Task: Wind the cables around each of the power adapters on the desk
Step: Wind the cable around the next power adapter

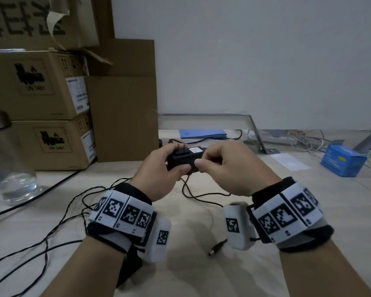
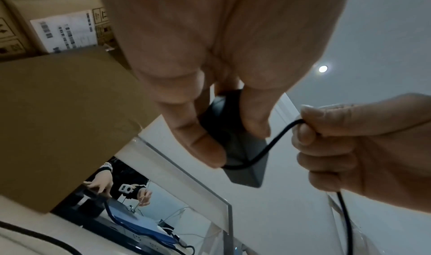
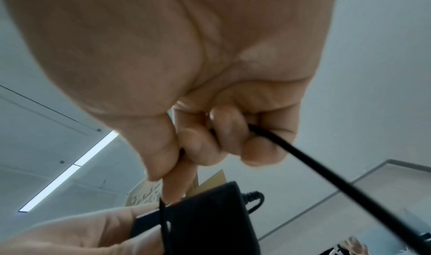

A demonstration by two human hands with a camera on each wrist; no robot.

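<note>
A black power adapter (image 1: 181, 160) with two metal prongs and a white label is held above the desk by my left hand (image 1: 162, 168), thumb and fingers gripping its body (image 2: 235, 144). My right hand (image 1: 221, 163) pinches the adapter's thin black cable (image 2: 272, 141) just beside the body, the cable running through its curled fingers (image 3: 263, 133). One stretch of cable crosses the adapter (image 3: 210, 222). The rest of the cable (image 1: 199, 196) hangs down to the desk and ends in a barrel plug (image 1: 217, 247) near my right wrist.
Stacked cardboard boxes (image 1: 41, 103) stand at the back left, a glass jar (image 1: 7, 159) at the far left. More thin black cables (image 1: 58, 224) trail over the left desk. A blue box (image 1: 343, 160), a blue folder (image 1: 204, 133) and a clear acrylic stand (image 1: 253, 127) sit behind.
</note>
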